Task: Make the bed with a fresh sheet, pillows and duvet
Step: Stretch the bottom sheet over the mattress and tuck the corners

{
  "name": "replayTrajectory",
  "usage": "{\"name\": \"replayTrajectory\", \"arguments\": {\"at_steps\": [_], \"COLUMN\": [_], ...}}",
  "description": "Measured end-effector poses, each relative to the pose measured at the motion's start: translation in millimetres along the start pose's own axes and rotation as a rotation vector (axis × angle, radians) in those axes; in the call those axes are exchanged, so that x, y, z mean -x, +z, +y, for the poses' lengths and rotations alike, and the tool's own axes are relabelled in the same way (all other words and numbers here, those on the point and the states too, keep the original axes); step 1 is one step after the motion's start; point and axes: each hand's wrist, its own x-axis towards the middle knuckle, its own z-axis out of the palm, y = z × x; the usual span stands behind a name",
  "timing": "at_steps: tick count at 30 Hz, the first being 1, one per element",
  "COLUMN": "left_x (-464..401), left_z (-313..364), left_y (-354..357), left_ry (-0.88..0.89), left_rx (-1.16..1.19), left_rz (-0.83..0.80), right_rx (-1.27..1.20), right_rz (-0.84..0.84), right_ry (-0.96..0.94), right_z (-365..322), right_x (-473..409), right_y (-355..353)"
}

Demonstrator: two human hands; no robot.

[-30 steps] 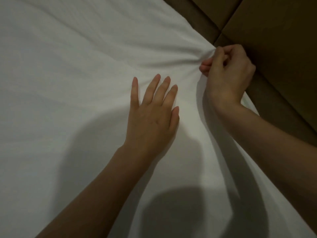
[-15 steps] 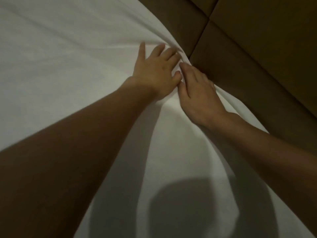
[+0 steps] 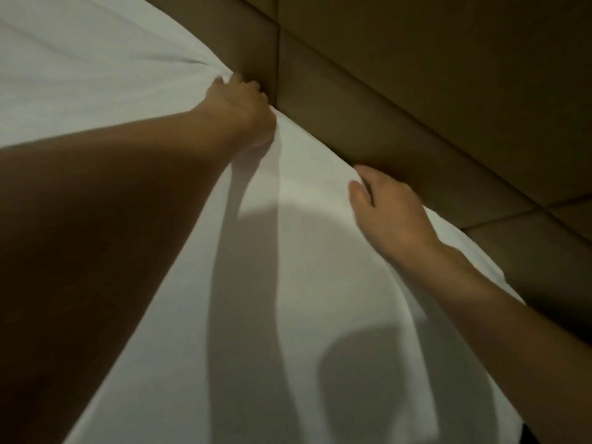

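The smooth white cotton bed sheet (image 3: 304, 283) covers the mattress and fills most of the view, from the upper left down to the bottom edge. Its far edge lies directly against the brown padded headboard panels (image 3: 416, 91), which run diagonally across the upper right. We see soft folds in the fabric that gather toward the upper edge, where our left hand (image 3: 238, 110) is.

Our left hand is at the edge of the sheet, right at the seam between two panels. Its fingers are bent over the edge and go down into the gap between sheet and headboard, so the fingertips are hidden; we cannot tell if they really grasp the fabric or only push it.

Our right hand (image 3: 389, 213) is lower along the same edge, well apart from the left one. It rests flat on the sheet with the thumb spread out and the fingers extended toward the headboard; it holds nothing.

Dark shadows of both arms fall on the sheet.
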Motion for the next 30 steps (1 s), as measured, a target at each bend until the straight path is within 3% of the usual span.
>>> {"name": "replayTrajectory", "arguments": {"at_steps": [2,4,7,9,11,14,19,24,25,27,30], "left_x": [13.4,29.7,48.7,53.8,58.3,64.6,72.6,88.1,90.5,97.5,95.6], "left_z": [15.4,35.5,70.2,95.1,116.8,135.9,142.0,134.9,132.4,129.6,128.2], "left_y": [3.7,12.1,8.1,-1.4,-9.6,-12.3,-17.6,-17.3,-14.4,-12.1,-10.7], "left_ry": [0.152,0.389,0.533,0.564,0.589,0.589,0.494,0.570,0.605,0.632,0.549], "left_rx": [-0.061,0.027,0.265,0.325,0.296,0.169,0.153,0.180,0.213,0.289,0.474], "left_rz": [0.163,0.309,0.291,0.236,0.201,0.229,0.330,0.568,0.584,0.470,0.314], "right_rx": [0.054,0.028,-0.114,-0.307,-0.339,-0.035,0.256,0.209,0.198,0.185,0.095], "right_rz": [0.050,0.005,-0.111,-0.128,-0.042,0.142,0.216,0.414,0.420,0.311,0.212], "right_ry": [0.134,0.220,0.287,0.290,0.267,0.203,0.080,-0.046,-0.092,-0.128,0.035], "right_z": [31.0,47.4,58.3,61.4,66.4,72.1,71.1,75.5,77.1,81.3,84.4], "right_x": [29.9,43.2,32.0,28.8,36.2,53.4,65.2,85.0,88.6,93.0,89.6], "right_y": [-8.5,-14.1,-19.8,-26.1,-31.7,-36.1,-39.4,-44.4,-43.8,-38.7,-37.1]}}
